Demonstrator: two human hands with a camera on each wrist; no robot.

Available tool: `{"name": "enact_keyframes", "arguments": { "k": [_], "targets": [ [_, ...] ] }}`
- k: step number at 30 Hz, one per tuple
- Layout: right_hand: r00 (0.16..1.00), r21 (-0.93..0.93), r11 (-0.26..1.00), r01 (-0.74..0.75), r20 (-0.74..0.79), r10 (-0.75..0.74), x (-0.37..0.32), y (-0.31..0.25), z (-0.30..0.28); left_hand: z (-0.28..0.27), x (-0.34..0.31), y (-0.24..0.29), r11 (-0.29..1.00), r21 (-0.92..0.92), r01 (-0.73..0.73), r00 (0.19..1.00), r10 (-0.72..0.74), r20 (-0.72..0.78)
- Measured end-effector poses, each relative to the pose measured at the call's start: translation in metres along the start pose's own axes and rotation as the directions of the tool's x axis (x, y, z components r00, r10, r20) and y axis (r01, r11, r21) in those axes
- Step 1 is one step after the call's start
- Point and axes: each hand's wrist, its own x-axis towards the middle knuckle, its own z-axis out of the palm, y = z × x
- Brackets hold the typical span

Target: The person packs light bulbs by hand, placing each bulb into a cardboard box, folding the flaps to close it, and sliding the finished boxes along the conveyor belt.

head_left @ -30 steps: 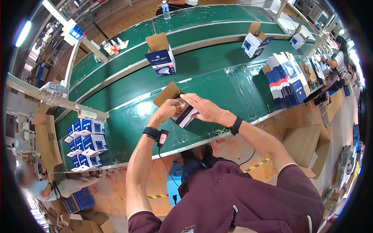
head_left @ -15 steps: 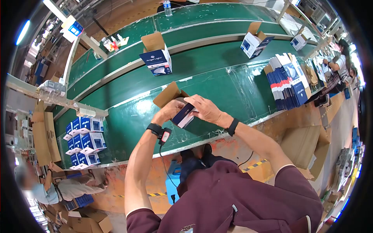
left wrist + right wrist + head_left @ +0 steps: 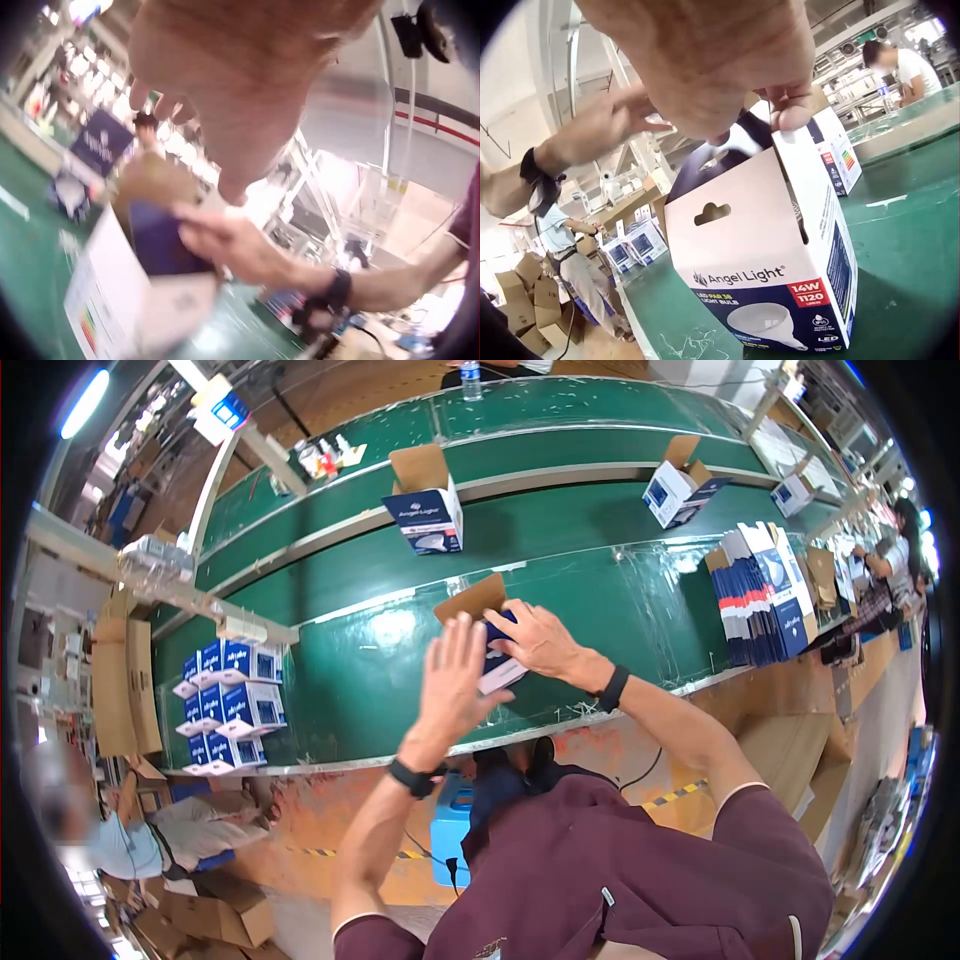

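Observation:
A light bulb box [image 3: 739,251], blue and white with "Angel Light" on its front and a hang hole near the top, stands on the green table. Its brown inner flap [image 3: 470,598] sticks up at the back. My right hand [image 3: 548,645] grips the top side edge of the box, the fingers over the opening. To the left, my left hand [image 3: 455,685] is raised with straight, spread fingers, holding nothing. In the left wrist view this hand [image 3: 225,82] hangs above the box and looks blurred. The inside of the box is mostly hidden.
Stacked finished boxes [image 3: 232,700] stand at the table's left end. An open-topped box [image 3: 428,520] and another open box [image 3: 680,490] are farther back. Flattened cartons [image 3: 755,600] lean in a row at the right. A person [image 3: 130,830] is at the lower left.
My left hand has come out from the box opening and straightened its fingers. A dark blue flap has been bent down over the opening, with the right hand staying at the box.

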Motion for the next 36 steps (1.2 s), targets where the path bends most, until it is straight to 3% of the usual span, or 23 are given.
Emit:
{"name": "enact_keyframes", "arguments": {
  "k": [1,4,8,10,13,16,17,20,22,25,27,28,29,30,31,32,33,34,36],
  "targets": [
    [0.997,-0.060,0.996,0.072,0.012,-0.072,-0.001,0.001,-0.004,0.026,-0.006,0.000,0.998,0.063,0.005,0.997,-0.010,0.080],
    [0.950,-0.102,0.967,0.234,0.236,-0.205,-0.017,0.003,-0.014,0.071,-0.015,-0.010,0.992,0.106,0.061,0.998,-0.061,-0.004],
    [0.949,-0.286,0.937,0.200,0.294,-0.113,-0.037,-0.002,0.000,0.080,-0.024,0.005,0.977,0.201,0.071,0.993,-0.051,-0.105],
    [0.963,-0.264,0.947,0.180,0.243,-0.116,-0.043,-0.006,0.003,0.084,-0.025,0.017,0.992,0.099,0.077,0.995,-0.070,-0.077],
    [0.960,-0.234,0.947,0.220,0.223,-0.168,-0.057,-0.001,0.014,0.085,-0.016,0.017,0.991,0.112,0.078,0.997,-0.076,-0.027],
    [0.936,-0.065,0.973,0.222,0.293,-0.194,-0.065,0.017,0.019,0.099,-0.020,0.006,0.998,0.052,-0.025,0.998,0.022,0.050],
    [0.942,-0.084,0.975,0.206,0.289,-0.174,-0.061,0.014,0.017,0.096,-0.019,0.008,1.000,0.030,-0.005,0.999,0.003,0.047],
    [0.961,-0.132,0.972,0.192,0.227,-0.159,-0.065,0.003,0.009,0.091,-0.019,0.013,1.000,0.025,0.005,0.986,-0.001,-0.169],
    [0.971,-0.174,0.957,0.233,0.092,-0.220,-0.065,0.004,0.000,0.090,-0.028,0.012,1.000,0.015,-0.002,0.985,0.005,-0.174],
    [0.952,-0.066,0.954,0.292,0.120,-0.283,-0.077,0.015,0.006,0.097,-0.043,0.006,0.998,0.045,-0.051,0.992,0.055,-0.117],
    [0.927,-0.049,0.954,0.297,0.256,-0.275,-0.067,0.017,-0.007,0.087,-0.033,0.007,1.000,0.019,-0.016,0.998,0.017,-0.058],
    [0.909,-0.044,0.954,0.298,0.317,-0.270,-0.061,0.015,-0.013,0.079,-0.034,0.011,1.000,0.018,-0.018,0.993,0.020,-0.114],
    [0.932,0.047,0.941,0.335,0.134,-0.338,-0.060,0.016,-0.015,0.065,-0.030,0.016,0.999,0.023,-0.022,0.984,0.026,-0.176],
    [0.988,0.189,0.971,0.147,0.018,-0.153,-0.059,0.016,-0.022,0.056,-0.027,0.017,0.999,0.027,-0.023,0.970,0.029,-0.240],
    [0.997,0.349,0.937,-0.029,-0.059,0.053,-0.062,0.016,-0.030,0.054,-0.031,0.017,0.999,0.015,0.035,0.971,-0.030,-0.237],
    [0.958,0.509,0.839,-0.190,-0.091,0.272,-0.066,0.018,-0.033,0.062,-0.035,0.014,0.993,-0.110,0.054,0.957,-0.082,-0.277],
    [0.902,0.586,0.737,-0.337,-0.025,0.432,-0.066,0.030,-0.028,0.074,-0.039,0.012,0.970,-0.236,0.065,0.944,-0.137,-0.300],
    [0.878,0.717,0.566,-0.407,0.136,0.458,-0.065,0.042,-0.008,0.087,-0.042,0.007,0.931,-0.359,0.067,0.930,-0.188,-0.314],
    [0.800,0.840,0.136,-0.526,0.434,0.414,-0.065,0.059,0.043,0.097,-0.042,0.000,0.933,-0.359,-0.032,0.956,-0.077,-0.285]
  ]
}}
